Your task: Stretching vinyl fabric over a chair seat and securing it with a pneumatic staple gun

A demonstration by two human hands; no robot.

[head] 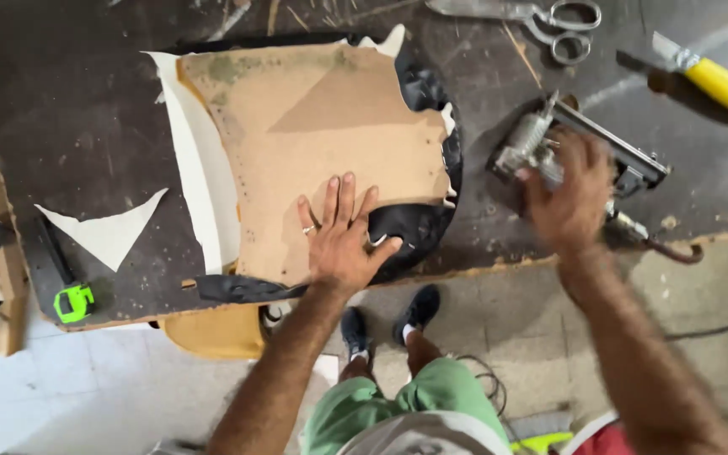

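Note:
My left hand (pixel 340 236) lies flat, fingers spread, on the near edge of a brown board panel (pixel 313 135) with black upholstery material (pixel 414 223) folded around its right and near edges. A ring is on one finger. My right hand (pixel 568 194) grips a metal pneumatic staple gun (pixel 549 139) resting on the dark worktable (pixel 86 109) just right of the panel; the hand is blurred. A hose fitting (pixel 671 251) trails from the gun near the table's front edge.
Scissors (pixel 541 18) lie at the far edge and a yellow-handled utility knife (pixel 709 77) at the far right. A white scrap (pixel 109 232) and a green tool (pixel 73 302) sit at the left. A yellow cushion piece (pixel 212 330) pokes out under the table. My feet (pixel 389 320) stand below.

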